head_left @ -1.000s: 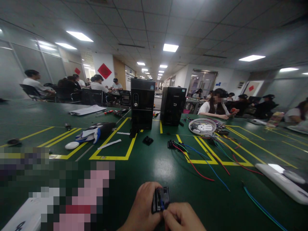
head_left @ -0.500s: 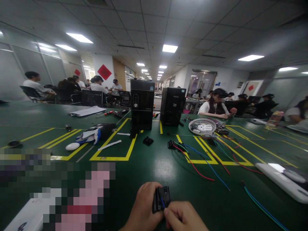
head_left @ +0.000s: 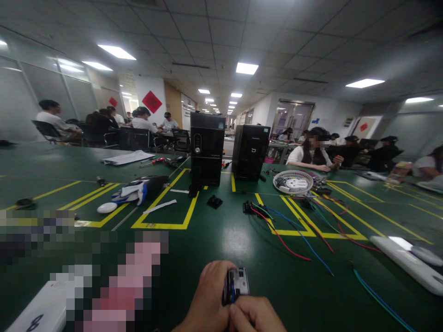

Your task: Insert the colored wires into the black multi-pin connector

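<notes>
Close to the table's front edge, my left hand [head_left: 209, 295] is wrapped round a small black plastic housing [head_left: 241, 281]. Its upper face catches the light, and its inside is too small to make out. A short blue wire [head_left: 233, 293] lies against the housing. My right hand [head_left: 254, 313] pinches the wire's lower end between thumb and forefinger, right at the housing's near side. Farther up the table sits a separate black plastic part [head_left: 215, 201]. To its right, another black part [head_left: 248, 207] has red, green and blue wires trailing from it.
Two black computer towers [head_left: 206, 150] stand at the back. A white fan grille [head_left: 293, 182] lies right of them. Loose blue and green wires [head_left: 375, 297] and a white device [head_left: 404, 263] are on the right. Blue-white gloves [head_left: 133, 192] lie left. A person [head_left: 309, 152] sits across the table.
The housing has tilted in my left hand, so its face now looks brighter. My right hand has shifted slightly left and down along the blue wire. The whole view has moved a little.
</notes>
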A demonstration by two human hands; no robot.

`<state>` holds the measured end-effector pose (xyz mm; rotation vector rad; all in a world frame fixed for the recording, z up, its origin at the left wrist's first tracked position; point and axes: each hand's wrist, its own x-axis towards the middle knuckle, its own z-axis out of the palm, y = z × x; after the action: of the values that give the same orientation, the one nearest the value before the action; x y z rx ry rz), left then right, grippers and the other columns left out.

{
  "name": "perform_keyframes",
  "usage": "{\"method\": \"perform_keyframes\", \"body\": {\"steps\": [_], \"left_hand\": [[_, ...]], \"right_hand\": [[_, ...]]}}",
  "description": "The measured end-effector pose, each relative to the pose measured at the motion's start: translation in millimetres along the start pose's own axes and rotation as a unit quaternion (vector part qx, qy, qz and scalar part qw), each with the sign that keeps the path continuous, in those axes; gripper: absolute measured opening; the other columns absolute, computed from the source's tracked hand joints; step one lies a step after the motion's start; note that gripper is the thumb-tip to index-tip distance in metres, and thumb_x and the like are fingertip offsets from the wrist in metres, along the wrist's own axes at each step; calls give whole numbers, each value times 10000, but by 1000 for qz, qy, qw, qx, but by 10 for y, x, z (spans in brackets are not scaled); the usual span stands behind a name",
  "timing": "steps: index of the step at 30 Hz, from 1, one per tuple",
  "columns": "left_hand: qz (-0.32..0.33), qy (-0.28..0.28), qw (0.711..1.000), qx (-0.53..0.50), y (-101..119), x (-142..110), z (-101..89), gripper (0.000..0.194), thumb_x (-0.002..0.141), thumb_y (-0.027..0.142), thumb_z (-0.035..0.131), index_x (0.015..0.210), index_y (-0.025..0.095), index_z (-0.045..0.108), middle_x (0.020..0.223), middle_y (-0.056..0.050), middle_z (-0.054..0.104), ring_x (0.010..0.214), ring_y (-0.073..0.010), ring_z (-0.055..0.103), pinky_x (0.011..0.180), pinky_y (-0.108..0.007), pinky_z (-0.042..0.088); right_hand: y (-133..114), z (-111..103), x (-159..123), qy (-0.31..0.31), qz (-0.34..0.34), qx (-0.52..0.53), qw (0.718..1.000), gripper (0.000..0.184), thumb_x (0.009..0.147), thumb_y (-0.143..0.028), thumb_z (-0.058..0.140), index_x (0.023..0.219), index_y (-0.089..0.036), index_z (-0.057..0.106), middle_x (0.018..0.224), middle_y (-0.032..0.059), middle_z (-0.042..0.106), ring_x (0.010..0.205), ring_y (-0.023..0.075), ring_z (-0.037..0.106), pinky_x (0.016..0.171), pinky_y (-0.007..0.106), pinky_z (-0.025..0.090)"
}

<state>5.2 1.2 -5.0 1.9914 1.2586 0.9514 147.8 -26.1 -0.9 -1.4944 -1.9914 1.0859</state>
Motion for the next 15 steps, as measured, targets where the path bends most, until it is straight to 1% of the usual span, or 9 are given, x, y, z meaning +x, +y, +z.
{"method": "perform_keyframes", "body": {"steps": [2,6,9,15], "left_hand": [[2,-8,1000,1,16,7,-7,439,571,82,552,995,192,581,991,-61,626,956,-260,546,880,-406,401],[6,-20,1000,1,31,20,-19,392,616,123,605,1000,193,575,1001,-64,623,969,-262,545,895,-411,395],[5,-24,1000,-1,34,20,-30,386,636,137,625,1012,209,569,1018,-59,623,987,-264,545,905,-410,398],[12,-20,1000,-1,32,1,-37,365,661,164,656,1011,217,566,1013,-55,622,979,-263,546,900,-407,406]], "right_hand": [[-2,-70,-6,-2,1,-33,999,340,851,-209,454,628,-121,696,532,-10,518,505,118,469,471,205,287],[25,-225,-24,20,10,-93,995,340,837,-194,465,578,-129,675,501,-21,490,492,119,460,468,210,281],[43,-284,-32,30,11,-93,995,339,834,-198,467,549,-139,640,494,-28,471,491,118,456,463,212,274],[27,-297,-33,48,19,-93,994,327,823,-191,466,512,-153,562,489,-34,438,495,121,439,464,219,268]]}}
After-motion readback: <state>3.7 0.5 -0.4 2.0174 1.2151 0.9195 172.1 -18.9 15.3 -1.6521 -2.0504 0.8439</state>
